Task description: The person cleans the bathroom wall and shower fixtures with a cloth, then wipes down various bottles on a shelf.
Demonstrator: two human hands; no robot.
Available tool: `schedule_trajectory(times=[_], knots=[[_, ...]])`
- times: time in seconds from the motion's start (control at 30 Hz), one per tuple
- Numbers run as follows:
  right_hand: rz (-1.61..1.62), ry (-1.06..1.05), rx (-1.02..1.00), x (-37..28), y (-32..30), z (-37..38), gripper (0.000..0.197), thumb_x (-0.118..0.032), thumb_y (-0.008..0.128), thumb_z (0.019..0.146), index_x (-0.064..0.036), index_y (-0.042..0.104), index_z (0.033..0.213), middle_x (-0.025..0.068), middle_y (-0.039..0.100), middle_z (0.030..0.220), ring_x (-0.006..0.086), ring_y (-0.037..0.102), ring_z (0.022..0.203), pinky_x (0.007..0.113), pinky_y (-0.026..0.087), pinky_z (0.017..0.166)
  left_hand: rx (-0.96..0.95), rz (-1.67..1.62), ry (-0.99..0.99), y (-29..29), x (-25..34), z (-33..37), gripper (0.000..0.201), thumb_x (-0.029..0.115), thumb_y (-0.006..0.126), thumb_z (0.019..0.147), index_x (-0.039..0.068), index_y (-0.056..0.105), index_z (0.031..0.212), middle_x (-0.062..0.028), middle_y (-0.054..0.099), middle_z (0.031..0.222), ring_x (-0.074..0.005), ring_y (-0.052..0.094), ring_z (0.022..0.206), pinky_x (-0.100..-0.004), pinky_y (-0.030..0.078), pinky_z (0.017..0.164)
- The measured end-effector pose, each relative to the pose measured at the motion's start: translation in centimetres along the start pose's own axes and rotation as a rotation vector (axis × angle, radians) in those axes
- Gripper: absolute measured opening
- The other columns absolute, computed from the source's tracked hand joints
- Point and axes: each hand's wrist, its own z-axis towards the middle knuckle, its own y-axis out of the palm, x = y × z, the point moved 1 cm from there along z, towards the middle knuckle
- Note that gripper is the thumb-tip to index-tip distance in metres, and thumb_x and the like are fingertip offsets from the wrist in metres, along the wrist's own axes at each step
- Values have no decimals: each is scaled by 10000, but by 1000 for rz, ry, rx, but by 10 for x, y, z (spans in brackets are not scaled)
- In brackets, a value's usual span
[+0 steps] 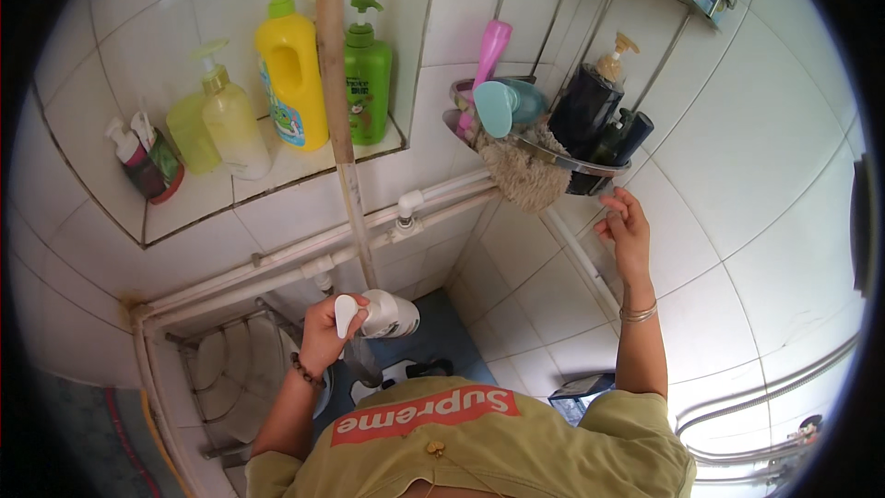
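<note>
My left hand is closed round the neck of a white pump bottle, held low in front of me with its white pump head by my thumb. Raised to the right, my right hand has loosely bent fingers, apart, with nothing seen in them. It is just below the metal corner shelf. On that shelf stand a dark pump bottle, smaller dark bottles, a teal container and a pink tube. A shaggy beige cloth hangs over its front edge.
In the wall niche stand a yellow jug-shaped pump bottle, a green pump bottle and a pale yellow one. A wooden pole crosses before it. White pipes run below. A shower hose hangs at right.
</note>
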Motion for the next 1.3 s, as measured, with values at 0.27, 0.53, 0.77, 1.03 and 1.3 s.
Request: schedule_trajectory(times=[0.27,0.53,0.77,1.03,1.3], knots=[[-122,-192,122,-88,-7,24,137,-151,499,843,-25,532,886,-13,480,605,36,401,489,167,322,431,-2,-51,-28,-3,-2,-5,104,81,604,761,35,599,854,45,502,590,-9,423,519,-172,348,471],[-606,-501,-79,-137,-9,125,228,-47,587,721,-8,532,939,18,513,663,91,464,580,225,392,523,49,-16,35,-8,0,-11,104,83,607,759,26,597,846,33,543,661,-19,441,571,-178,370,506],[-1180,-208,-403,-143,17,155,336,-54,671,595,-19,560,910,154,579,816,295,540,768,346,436,686,98,-23,14,-10,2,-17,92,76,602,761,28,600,839,46,503,601,-10,408,520,-169,330,458],[-1400,-628,-370,-133,12,165,204,-52,636,613,33,529,764,198,546,712,331,551,662,348,442,582,116,-33,-7,-7,5,-18,87,74,589,768,34,602,844,57,487,571,-9,396,488,-163,314,440],[-972,-355,-176,-177,-13,155,227,-135,623,716,22,560,867,102,562,661,162,532,524,283,443,496,80,17,-20,-4,5,-11,99,83,597,758,32,605,843,48,488,561,-12,402,482,-169,325,438]])
